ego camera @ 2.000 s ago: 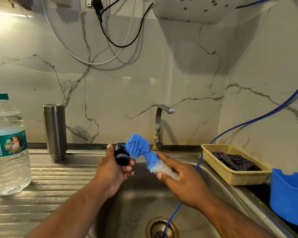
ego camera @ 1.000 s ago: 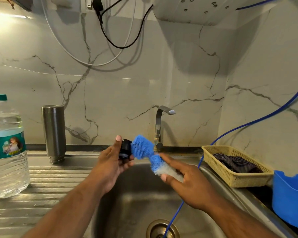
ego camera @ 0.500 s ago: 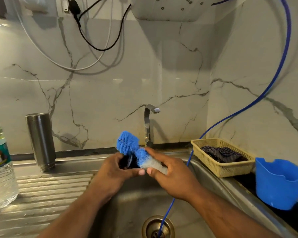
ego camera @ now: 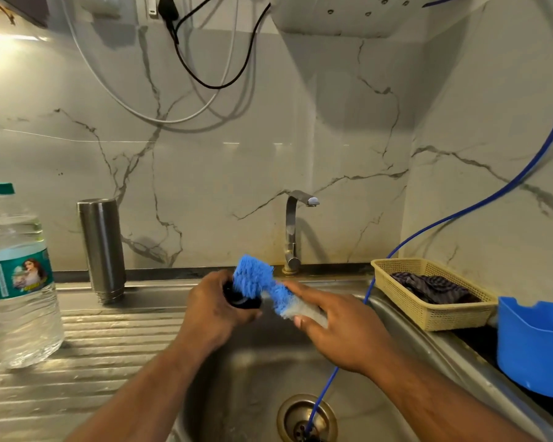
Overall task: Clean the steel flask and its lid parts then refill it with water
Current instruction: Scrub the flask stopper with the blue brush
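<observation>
Over the steel sink, my left hand grips a small black lid part, mostly hidden by my fingers and the brush. My right hand holds the pale handle of a blue-bristled brush, whose bristles press against the lid part. The steel flask stands upside down on the ribbed drainboard at the back left, away from both hands.
A large plastic water bottle stands at the left on the drainboard. The tap rises behind the hands. A thin blue hose runs into the drain. At right sit a yellow basket with a cloth and a blue tub.
The lid part has turned in my left hand and my fingers now wrap it more. The brush has shifted over the lid part, its bristles rubbing it.
</observation>
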The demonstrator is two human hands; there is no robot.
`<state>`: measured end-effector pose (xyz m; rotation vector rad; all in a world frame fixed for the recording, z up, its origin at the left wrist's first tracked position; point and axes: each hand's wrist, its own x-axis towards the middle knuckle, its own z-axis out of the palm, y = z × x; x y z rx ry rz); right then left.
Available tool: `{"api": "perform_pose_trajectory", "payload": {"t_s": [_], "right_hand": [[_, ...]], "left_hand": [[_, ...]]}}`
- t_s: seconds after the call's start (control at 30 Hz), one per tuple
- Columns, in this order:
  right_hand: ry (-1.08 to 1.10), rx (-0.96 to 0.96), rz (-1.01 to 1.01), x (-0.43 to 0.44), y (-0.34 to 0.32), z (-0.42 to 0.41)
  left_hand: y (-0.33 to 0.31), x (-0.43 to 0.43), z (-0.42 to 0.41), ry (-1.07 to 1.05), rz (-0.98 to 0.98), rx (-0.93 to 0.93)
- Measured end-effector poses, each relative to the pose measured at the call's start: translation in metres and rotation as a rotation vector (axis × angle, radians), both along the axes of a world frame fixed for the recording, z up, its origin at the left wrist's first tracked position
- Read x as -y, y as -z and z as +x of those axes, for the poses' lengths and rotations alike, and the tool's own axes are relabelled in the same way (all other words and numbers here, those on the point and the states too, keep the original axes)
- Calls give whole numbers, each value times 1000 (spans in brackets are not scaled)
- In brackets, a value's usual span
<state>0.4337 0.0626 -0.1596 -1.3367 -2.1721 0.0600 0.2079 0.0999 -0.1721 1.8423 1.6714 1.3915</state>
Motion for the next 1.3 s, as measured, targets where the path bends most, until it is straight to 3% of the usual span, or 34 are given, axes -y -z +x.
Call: {"api": "perform_pose_trajectory", "payload": {"t_s": [0.37, 0.5, 0.67, 0.77, 0.9, 1.03, 1.17, 1.3], "right_hand": [[-14, -31, -2, -4, 1, 2], [-38, 119, -34, 6, -3, 8], [134, 202, 75, 5, -19, 13], [182, 345, 195, 7, -49, 25], [229, 505, 275, 25, -100, 50], [276, 781, 348, 48, -140, 90], [332, 1025, 449, 66, -177, 140], [424, 1242, 438, 82, -211, 188]], "left_hand": [[-3, 5, 15, 46, 41, -8], [2, 1, -3, 9, 6, 3], [4, 9, 18, 104, 22, -86], [5, 17, 37, 156, 43, -145], [8, 24, 53, 185, 2, -51], [4, 30, 72, 223, -53, 10], [-1, 40, 94, 269, -65, -49], [-4, 42, 121, 312, -84, 10]]}}
